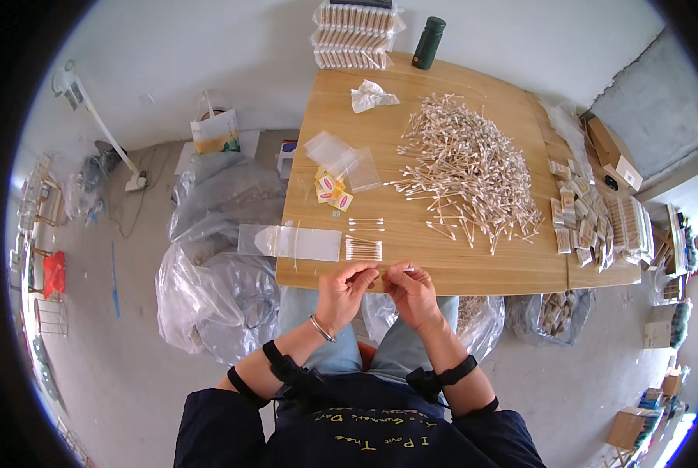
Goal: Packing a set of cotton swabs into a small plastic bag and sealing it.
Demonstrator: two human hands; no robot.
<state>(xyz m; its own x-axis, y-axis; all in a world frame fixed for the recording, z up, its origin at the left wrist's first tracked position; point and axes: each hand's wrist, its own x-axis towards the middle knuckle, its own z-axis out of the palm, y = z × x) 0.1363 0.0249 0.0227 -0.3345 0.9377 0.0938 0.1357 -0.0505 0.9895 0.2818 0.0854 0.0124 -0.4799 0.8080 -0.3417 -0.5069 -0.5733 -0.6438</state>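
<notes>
Both my hands meet at the table's near edge, just below a neat row of cotton swabs (364, 249). My left hand (343, 296) is closed in a pinch, and so is my right hand (413, 295), their fingertips close together. Anything between those fingertips is too small to name. A few single swabs (366, 225) lie just above the row. Left of it, a clear flat plastic bag (318, 244) overhangs the table's left edge. Farther up are yellow-and-white printed labels (329, 187) and more clear bags (329, 150). A big loose heap of cotton swabs (473, 168) spreads to the right.
On the wooden table (349, 97) are crumpled tissue (372, 96), a dark green bottle (429, 44) and stacked swab packs (354, 35). Small filled packets (586, 210) and an open cardboard box (614, 154) sit at the right. Large plastic sacks (216, 288) stand left of the table.
</notes>
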